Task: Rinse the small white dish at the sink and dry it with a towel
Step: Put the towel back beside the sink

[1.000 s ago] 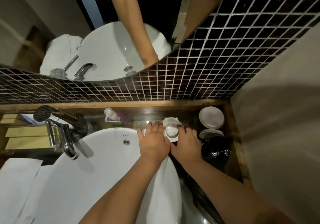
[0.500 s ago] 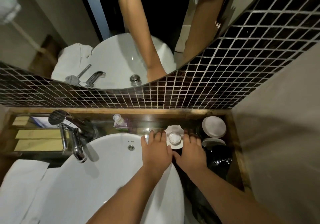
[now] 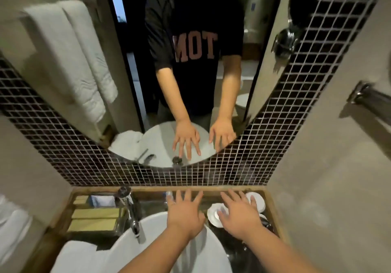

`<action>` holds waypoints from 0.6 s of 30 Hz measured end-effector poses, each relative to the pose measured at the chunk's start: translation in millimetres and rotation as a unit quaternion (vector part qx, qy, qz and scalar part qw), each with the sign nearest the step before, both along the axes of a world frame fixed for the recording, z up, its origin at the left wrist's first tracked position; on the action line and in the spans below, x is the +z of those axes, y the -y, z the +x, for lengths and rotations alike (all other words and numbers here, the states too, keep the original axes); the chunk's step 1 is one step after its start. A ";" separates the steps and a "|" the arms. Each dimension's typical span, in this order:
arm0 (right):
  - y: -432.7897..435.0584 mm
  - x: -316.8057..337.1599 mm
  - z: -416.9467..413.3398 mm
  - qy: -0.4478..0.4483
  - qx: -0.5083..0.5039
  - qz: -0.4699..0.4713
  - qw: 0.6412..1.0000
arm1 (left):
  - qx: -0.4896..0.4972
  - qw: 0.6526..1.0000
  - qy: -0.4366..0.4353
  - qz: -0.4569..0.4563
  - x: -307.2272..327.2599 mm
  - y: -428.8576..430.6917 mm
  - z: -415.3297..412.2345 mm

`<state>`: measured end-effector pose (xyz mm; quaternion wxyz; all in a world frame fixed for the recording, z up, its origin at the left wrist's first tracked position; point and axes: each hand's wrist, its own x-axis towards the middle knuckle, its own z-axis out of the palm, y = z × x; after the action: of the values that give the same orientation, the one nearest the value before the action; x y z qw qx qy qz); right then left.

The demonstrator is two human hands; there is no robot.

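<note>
The small white dish (image 3: pixel 213 215) rests on the dark counter right of the white basin (image 3: pixel 160 245), partly covered by my right hand (image 3: pixel 239 213), which hovers over it with fingers spread and nothing in it. My left hand (image 3: pixel 184 211) is held open above the basin's back rim, fingers apart, holding nothing. A folded white towel (image 3: pixel 78 253) lies on the counter at the lower left of the basin.
A chrome tap (image 3: pixel 132 213) stands at the basin's back left. A second white round dish (image 3: pixel 257 200) sits in the back right corner. Wooden tray with packets (image 3: pixel 95 215) is at left. Mirror and dark mosaic wall are ahead; white towels (image 3: pixel 69 57) hang reflected.
My head has tilted up, showing more mirror. Both hands have let go of the dish area, lifted and spread their fingers; the dish stays on the counter.
</note>
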<state>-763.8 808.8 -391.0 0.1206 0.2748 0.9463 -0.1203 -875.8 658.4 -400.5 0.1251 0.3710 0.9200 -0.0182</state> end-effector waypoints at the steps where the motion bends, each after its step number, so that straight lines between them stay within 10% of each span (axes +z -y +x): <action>1: 7.9 21.4 -0.5 -0.001 0.001 0.004 1.000 | -0.003 1.000 -0.004 0.011 23.8 11.9 -1.8; 10: 123.9 186.1 14.9 -0.091 -0.006 0.098 0.991 | -0.029 0.980 -0.110 0.165 186.9 122.6 2.7; 18: 237.7 208.8 13.1 -0.125 0.005 0.098 0.987 | -0.011 0.980 -0.109 0.168 206.3 219.6 18.7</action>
<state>-750.6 571.1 -182.2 -0.0257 0.2638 0.9624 -0.0602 -857.1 438.8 -194.2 -0.0399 0.3929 0.9137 0.0953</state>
